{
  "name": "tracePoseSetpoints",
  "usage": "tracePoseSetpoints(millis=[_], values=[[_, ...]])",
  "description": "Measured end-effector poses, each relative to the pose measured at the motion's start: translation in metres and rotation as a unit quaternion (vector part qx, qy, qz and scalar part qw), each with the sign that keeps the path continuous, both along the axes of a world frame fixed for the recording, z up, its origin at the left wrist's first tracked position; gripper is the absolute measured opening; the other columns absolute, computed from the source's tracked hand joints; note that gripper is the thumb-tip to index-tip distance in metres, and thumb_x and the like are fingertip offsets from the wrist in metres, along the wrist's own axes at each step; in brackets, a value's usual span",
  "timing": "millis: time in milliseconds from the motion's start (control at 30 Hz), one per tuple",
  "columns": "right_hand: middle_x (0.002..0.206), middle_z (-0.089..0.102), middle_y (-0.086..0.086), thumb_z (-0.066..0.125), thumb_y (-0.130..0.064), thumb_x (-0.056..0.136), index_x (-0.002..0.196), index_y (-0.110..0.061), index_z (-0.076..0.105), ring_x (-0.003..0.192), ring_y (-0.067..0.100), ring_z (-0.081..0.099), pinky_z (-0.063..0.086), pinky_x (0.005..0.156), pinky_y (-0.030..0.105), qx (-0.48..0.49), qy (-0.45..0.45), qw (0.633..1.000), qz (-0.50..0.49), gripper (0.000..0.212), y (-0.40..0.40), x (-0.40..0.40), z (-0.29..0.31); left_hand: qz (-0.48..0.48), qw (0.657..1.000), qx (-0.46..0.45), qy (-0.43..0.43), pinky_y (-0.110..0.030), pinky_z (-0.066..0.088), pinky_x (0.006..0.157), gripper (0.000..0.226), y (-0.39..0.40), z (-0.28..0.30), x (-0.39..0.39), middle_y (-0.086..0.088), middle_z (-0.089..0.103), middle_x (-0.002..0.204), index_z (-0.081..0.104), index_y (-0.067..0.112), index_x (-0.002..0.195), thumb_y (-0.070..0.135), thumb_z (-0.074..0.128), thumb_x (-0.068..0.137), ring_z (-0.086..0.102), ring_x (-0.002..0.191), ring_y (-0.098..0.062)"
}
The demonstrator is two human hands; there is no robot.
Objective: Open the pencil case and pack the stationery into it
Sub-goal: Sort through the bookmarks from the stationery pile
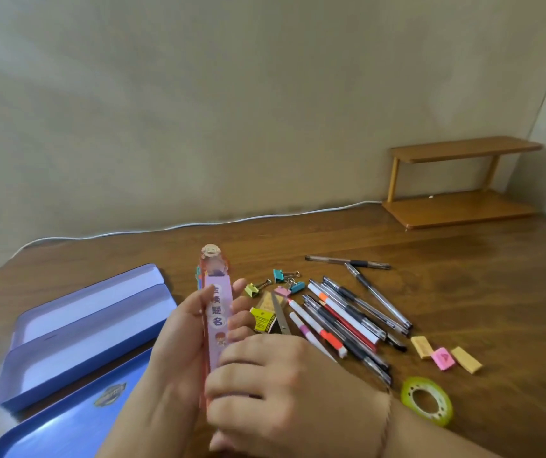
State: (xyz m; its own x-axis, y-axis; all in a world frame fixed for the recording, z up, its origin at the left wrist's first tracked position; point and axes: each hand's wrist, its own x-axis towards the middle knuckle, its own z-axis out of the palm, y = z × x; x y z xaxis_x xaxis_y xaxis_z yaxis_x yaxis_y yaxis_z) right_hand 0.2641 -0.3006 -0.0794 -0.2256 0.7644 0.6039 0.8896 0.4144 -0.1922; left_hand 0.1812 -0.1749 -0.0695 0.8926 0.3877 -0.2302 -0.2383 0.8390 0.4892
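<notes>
A stack of pink bookmarks (217,312) with a cartoon head on top stands upright between my hands. My left hand (179,345) grips its left edge, fingers wrapped behind it. My right hand (275,375) curls round its lower right side. The open purple tin pencil case (76,328) lies at the left, its two trays showing and its blue lid (66,421) nearest me. Several pens (347,319) lie fanned out to the right, with scissors (280,314), binder clips (278,282), erasers (443,355) and a green tape roll (427,401).
A small wooden shelf (463,183) stands at the back right of the wooden table (463,276). A white cable (199,224) runs along the wall at the table's far edge. A yellow eraser box (263,319) lies by the scissors.
</notes>
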Motion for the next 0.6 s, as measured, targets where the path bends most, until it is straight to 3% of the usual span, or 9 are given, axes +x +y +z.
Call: tracePoseSetpoints(millis=[67, 100, 167, 267, 333, 433, 500, 600], values=[[0.095, 0.067, 0.003, 0.057, -0.027, 0.097, 0.084, -0.016, 0.071, 0.096, 0.023, 0.06, 0.049, 0.089, 0.038, 0.078, -0.062, 0.995, -0.001, 0.021, 0.002, 0.008, 0.001, 0.007, 1.0, 0.002, 0.008, -0.023, 0.045, 0.049, 0.033, -0.005, 0.0, 0.0, -0.001, 0.047, 0.077, 0.057, 0.014, 0.111, 0.039, 0.049, 0.092, 0.045, 0.06, -0.011], [0.094, 0.066, 0.001, 0.06, -0.033, 0.094, 0.083, -0.017, 0.07, 0.097, 0.025, 0.059, 0.047, 0.087, 0.039, 0.1, -0.088, 0.99, -0.043, 0.022, 0.003, 0.013, 0.003, 0.013, 1.0, 0.012, 0.024, -0.024, 0.049, 0.054, 0.034, -0.01, 0.002, 0.0, -0.003, 0.053, 0.081, 0.061, 0.016, 0.107, 0.043, 0.05, 0.092, 0.05, 0.065, -0.015], [0.097, 0.062, -0.002, 0.062, -0.052, 0.087, 0.084, -0.022, 0.068, 0.097, 0.023, 0.053, 0.043, 0.083, 0.036, 0.067, -0.106, 0.986, -0.111, 0.031, 0.0, 0.019, 0.009, 0.018, 0.998, 0.023, 0.051, -0.031, 0.056, 0.06, 0.036, -0.02, 0.005, 0.002, -0.01, 0.062, 0.083, 0.066, 0.017, 0.099, 0.049, 0.053, 0.091, 0.061, 0.07, -0.023], [0.093, 0.055, -0.004, 0.062, -0.061, 0.081, 0.085, -0.022, 0.063, 0.089, 0.016, 0.05, 0.046, 0.072, 0.032, -0.01, -0.075, 0.992, -0.097, 0.039, -0.008, 0.016, 0.012, 0.027, 0.997, 0.044, 0.065, -0.031, 0.055, 0.055, 0.045, -0.029, 0.008, 0.005, -0.007, 0.06, 0.071, 0.062, 0.015, 0.088, 0.06, 0.055, 0.086, 0.061, 0.058, -0.021], [0.092, 0.05, -0.007, 0.057, -0.069, 0.08, 0.083, -0.024, 0.059, 0.088, 0.012, 0.05, 0.048, 0.069, 0.027, -0.054, -0.012, 0.991, -0.119, 0.045, -0.009, 0.012, 0.014, 0.054, 0.997, 0.047, 0.039, -0.029, 0.052, 0.056, 0.052, -0.028, 0.006, 0.009, -0.004, 0.057, 0.067, 0.056, 0.015, 0.081, 0.067, 0.052, 0.082, 0.057, 0.055, -0.018], [0.102, 0.04, -0.017, 0.055, -0.073, 0.077, 0.089, -0.028, 0.057, 0.098, 0.001, 0.045, 0.046, 0.079, 0.014, -0.126, 0.11, 0.972, -0.167, 0.047, -0.007, 0.007, 0.013, 0.093, 0.994, 0.049, 0.009, -0.031, 0.054, 0.058, 0.057, -0.028, 0.004, 0.013, -0.007, 0.059, 0.07, 0.052, 0.015, 0.076, 0.071, 0.049, 0.08, 0.06, 0.058, -0.021], [0.097, 0.045, -0.018, 0.068, -0.061, 0.074, 0.081, -0.027, 0.057, 0.091, -0.001, 0.05, 0.042, 0.072, 0.009, -0.136, 0.194, 0.955, -0.176, 0.036, -0.006, 0.006, 0.011, 0.113, 0.991, 0.073, 0.009, -0.03, 0.055, 0.054, 0.055, -0.029, 0.003, 0.014, -0.009, 0.062, 0.074, 0.052, 0.014, 0.077, 0.069, 0.048, 0.079, 0.062, 0.06, -0.022], [0.07, 0.06, -0.009, 0.078, -0.035, 0.073, 0.068, -0.022, 0.059, 0.067, 0.003, 0.059, 0.042, 0.057, 0.009, -0.169, 0.271, 0.931, -0.174, 0.023, -0.006, 0.01, 0.009, 0.144, 0.977, 0.148, 0.056, -0.03, 0.055, 0.053, 0.049, -0.027, 0.002, 0.014, -0.01, 0.067, 0.078, 0.056, 0.013, 0.081, 0.061, 0.051, 0.077, 0.065, 0.064, -0.021]])
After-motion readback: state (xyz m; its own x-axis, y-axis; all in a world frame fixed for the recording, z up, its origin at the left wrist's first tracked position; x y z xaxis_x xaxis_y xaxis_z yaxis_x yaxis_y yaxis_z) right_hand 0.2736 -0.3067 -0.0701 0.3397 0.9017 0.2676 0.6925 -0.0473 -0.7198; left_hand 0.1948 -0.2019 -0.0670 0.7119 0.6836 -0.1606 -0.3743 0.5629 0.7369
